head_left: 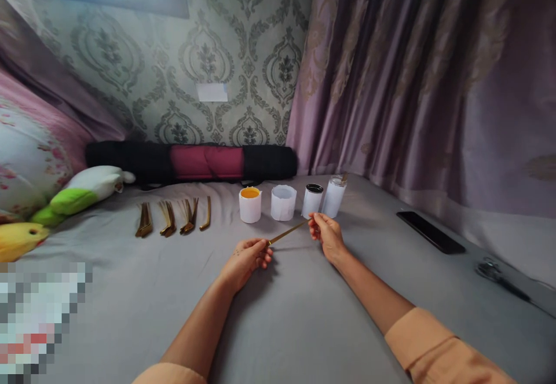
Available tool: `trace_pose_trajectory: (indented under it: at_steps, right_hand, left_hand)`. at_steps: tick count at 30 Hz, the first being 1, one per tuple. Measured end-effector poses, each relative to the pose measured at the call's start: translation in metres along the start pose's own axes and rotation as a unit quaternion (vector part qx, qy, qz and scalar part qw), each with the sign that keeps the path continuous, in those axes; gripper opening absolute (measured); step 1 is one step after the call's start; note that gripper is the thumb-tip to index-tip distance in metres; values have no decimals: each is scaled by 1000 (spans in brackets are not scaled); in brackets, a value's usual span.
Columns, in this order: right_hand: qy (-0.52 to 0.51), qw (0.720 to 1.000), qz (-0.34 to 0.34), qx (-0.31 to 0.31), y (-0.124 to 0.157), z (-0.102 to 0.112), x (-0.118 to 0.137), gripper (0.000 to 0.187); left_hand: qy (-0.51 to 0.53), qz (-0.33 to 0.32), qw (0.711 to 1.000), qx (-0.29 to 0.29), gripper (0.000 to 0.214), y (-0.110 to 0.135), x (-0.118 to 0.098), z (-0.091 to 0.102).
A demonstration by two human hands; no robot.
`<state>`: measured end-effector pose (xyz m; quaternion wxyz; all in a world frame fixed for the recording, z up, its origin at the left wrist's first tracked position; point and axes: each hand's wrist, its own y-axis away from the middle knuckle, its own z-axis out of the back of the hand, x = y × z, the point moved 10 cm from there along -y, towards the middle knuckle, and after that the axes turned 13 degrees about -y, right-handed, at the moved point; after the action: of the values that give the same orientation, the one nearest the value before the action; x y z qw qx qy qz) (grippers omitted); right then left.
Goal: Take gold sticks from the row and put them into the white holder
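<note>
My left hand (pixel 248 261) pinches one end of a slim gold-coloured utensil (pixel 286 233), with its fingers curled under. My right hand (pixel 326 233) is closed at the other end, so the utensil stretches slantwise between both hands, above the grey sheet. Which kind of utensil it is, I cannot tell. Just beyond the hands stand a white-wrapped cup with an orange inside (pixel 250 207), a pale white-wrapped cup (pixel 283 204), a white-wrapped can with a dark rim (pixel 311 201) and a white-wrapped glass jar (pixel 334 198). Something thin pokes out of the jar.
Left of the cups lie bundles of gold-coloured utensils (pixel 167 219) and a single one (pixel 205 215). A black and maroon roll (pixel 206 163) lies along the wall. Plush toys (pixel 80 192) rest at left. A black phone (pixel 430 232) and a corded dark object (pixel 499 280) lie at right.
</note>
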<state>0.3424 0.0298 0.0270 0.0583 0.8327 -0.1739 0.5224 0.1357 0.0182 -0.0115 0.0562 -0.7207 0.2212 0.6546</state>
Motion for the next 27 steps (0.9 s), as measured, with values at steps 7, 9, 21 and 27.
trace_pose_trajectory:
  at_steps: [7, 9, 21, 27]
  right_hand:
    - [-9, 1000, 8, -10, -2, 8, 4, 31]
    - [-5, 1000, 10, -14, -3, 11, 6, 32]
    - [-23, 1000, 5, -11, -1, 11, 11, 28]
    - [-24, 1000, 0, -7, 3, 8, 12, 26]
  left_hand:
    - [2, 3, 1000, 4, 17, 1, 0, 0]
    - [4, 3, 1000, 5, 18, 2, 0, 0]
    - [8, 2, 1000, 4, 18, 1, 0, 0]
    - [8, 7, 1000, -2, 18, 2, 1, 0]
